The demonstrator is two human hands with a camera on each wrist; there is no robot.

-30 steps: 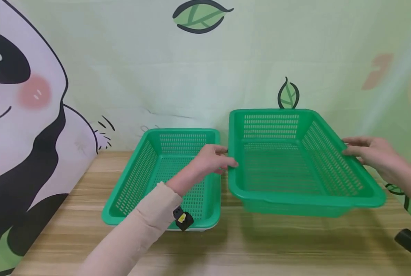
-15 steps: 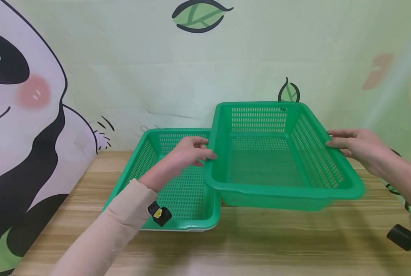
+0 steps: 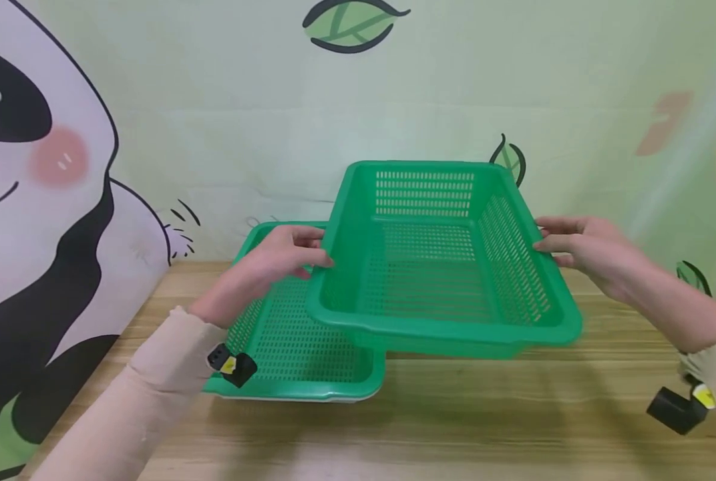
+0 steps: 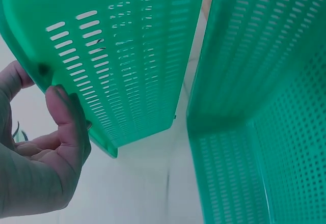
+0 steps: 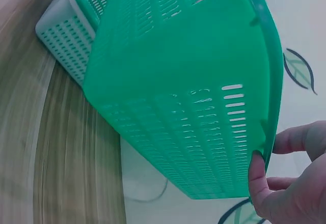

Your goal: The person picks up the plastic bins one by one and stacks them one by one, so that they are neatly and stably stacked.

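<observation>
A green perforated plastic basket (image 3: 442, 326) is held up off the table, its inside bare. My left hand (image 3: 274, 257) pinches its left rim, and my right hand (image 3: 598, 247) pinches the right rim. In the left wrist view, the left thumb and fingers (image 4: 65, 107) grip the rim from outside. The right wrist view shows the right thumb (image 5: 258, 175) against the outer wall just under the rim. A second green basket (image 3: 310, 389) sits on the table to the left, partly covered by the raised one. White perforated wall (image 5: 63, 43) shows on its outside.
Both baskets are over a wood-grain table (image 3: 484, 427). Behind it hangs a pale green backdrop (image 3: 214, 100) printed with leaves and a panda (image 3: 69, 220). A small black camera (image 3: 232, 364) is on the left wrist, another black camera (image 3: 676, 409) on the right.
Both hands have carried the raised basket leftward and slightly upward. It now overlaps the right part of the basket on the table, which has stayed in place.
</observation>
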